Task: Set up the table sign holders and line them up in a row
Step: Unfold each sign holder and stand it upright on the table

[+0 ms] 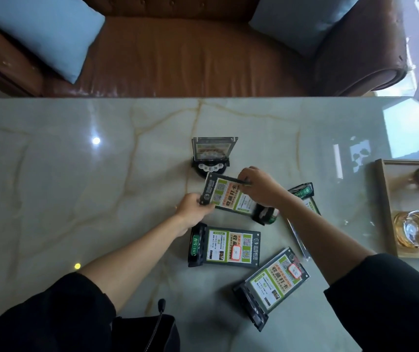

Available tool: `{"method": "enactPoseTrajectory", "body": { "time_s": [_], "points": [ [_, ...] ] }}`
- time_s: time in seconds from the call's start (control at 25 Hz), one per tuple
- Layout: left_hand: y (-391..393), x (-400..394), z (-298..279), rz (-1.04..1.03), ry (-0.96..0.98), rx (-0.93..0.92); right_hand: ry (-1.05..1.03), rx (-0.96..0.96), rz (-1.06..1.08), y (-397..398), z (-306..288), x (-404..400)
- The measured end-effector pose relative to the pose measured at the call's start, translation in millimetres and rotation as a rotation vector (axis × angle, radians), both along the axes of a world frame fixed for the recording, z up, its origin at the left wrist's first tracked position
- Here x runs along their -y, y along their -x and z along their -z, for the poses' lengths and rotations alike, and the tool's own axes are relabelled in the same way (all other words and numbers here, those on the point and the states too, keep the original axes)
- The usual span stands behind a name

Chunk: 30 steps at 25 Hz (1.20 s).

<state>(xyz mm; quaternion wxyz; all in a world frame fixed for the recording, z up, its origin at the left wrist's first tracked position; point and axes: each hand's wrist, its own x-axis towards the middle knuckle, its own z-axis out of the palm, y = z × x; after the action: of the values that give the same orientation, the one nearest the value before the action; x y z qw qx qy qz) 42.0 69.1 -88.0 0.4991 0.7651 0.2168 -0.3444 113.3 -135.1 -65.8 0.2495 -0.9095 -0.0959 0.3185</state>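
One sign holder [213, 154] stands upright on its black base at the middle of the marble table [76, 174]. Just in front of it, both hands hold a second sign holder [228, 196], tilted above the table. My left hand [194, 208] grips its near left corner. My right hand [260, 185] pinches its far right edge. Three more sign holders lie flat: one [225, 246] under my left forearm, one [272, 284] near the front, and one [302, 199] partly hidden beneath my right forearm.
A wooden tray [383, 207] with two glass ashtrays sits at the table's right edge. Beyond the table's far edge stands a brown leather sofa [190, 54] with two blue cushions. A dark bag with a small microphone [161, 304] lies near my body.
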Motion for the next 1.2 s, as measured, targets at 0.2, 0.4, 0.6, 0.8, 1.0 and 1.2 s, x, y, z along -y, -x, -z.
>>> {"method": "enactPoseTrajectory", "body": {
  "time_s": [0.2,0.4,0.6,0.8,1.0,1.2],
  "points": [
    [-10.0,5.5,-30.9,-0.088,0.033,0.264,-0.072,0.140,0.147,2.3,-28.1,17.9],
    [-20.0,15.9,-56.2,-0.057,-0.003,0.464,-0.018,0.204,0.259,22.1,-35.6,29.3],
    [-9.5,29.1,-70.0,0.046,-0.018,0.576,-0.017,0.220,0.328,58.2,-27.6,30.6],
    [-3.7,45.4,-81.4,0.093,-0.079,0.559,-0.020,0.132,0.367,73.2,-27.6,37.5],
    [5.9,64.8,-96.3,0.214,-0.316,0.779,-0.171,0.067,0.521,89.3,-31.7,62.7],
    [6.3,133.4,-122.6,0.416,-0.196,0.997,-0.111,0.140,0.696,105.7,-35.9,119.6]
  ]
}}
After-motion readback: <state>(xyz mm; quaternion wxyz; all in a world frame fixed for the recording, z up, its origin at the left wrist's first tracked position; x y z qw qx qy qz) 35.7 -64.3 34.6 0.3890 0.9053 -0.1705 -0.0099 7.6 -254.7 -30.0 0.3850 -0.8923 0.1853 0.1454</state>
